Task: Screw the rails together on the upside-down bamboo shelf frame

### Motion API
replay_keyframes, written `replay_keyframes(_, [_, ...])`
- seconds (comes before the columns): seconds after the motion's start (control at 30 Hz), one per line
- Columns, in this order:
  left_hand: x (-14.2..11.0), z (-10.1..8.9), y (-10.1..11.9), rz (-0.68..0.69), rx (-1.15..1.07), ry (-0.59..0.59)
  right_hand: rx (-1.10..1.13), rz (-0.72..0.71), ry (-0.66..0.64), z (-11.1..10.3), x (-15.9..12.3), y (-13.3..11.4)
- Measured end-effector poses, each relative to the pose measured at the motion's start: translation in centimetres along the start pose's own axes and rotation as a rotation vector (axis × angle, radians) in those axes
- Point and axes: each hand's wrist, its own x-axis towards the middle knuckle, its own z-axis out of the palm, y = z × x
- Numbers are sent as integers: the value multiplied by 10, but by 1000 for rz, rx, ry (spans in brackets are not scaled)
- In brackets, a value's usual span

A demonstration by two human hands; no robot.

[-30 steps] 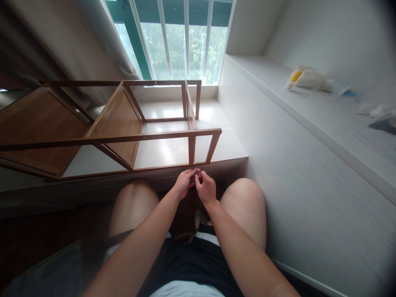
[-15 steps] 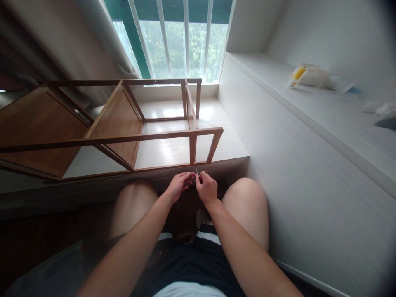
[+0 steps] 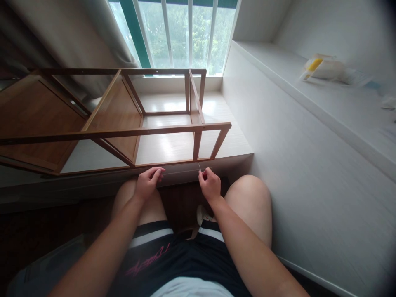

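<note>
A brown wooden shelf frame (image 3: 167, 129) lies on its side on a pale ledge, its slatless panels standing upright between the rails. My right hand (image 3: 210, 183) pinches a thin metal rod (image 3: 199, 166) that looks like a hex key. The rod's upper end meets the frame's lower front rail, close to the right-hand crosspiece. My left hand (image 3: 148, 181) is apart from the rod, above my left thigh and just below the same rail. Its fingers are loosely curled, and nothing shows in them.
A barred window (image 3: 185, 37) is behind the frame, with a grey curtain (image 3: 89, 37) at left. To the right rises a pale cabinet side (image 3: 287, 152), topped by a shelf with a yellow-and-white package (image 3: 321, 68). My knees are against the ledge's front.
My left hand has moved left, away from the rod and my right hand. My right hand keeps its pinch on the rod at the rail. The view has shifted slightly.
</note>
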Motion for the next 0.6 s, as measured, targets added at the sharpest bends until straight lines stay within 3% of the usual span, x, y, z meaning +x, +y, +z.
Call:
replay_keyframes(0.1, [-8, -4, 6, 313, 312, 208, 28, 22, -10, 1, 0, 1])
replay_keyframes(0.17, [-6, -1, 11, 417, 476, 287, 48, 35, -21, 1, 1, 1])
replay_keyframes(0.3, [4, 9, 12, 348, 635, 247, 75, 37, -33, -1, 1, 2])
replay_keyframes(0.47, [7, 14, 7, 282, 637, 193, 142, 37, -34, -3, 3, 1])
replay_keyframes(0.6, [5, 14, 6, 280, 642, 202, 444, 181, -95, 0, 2, -2])
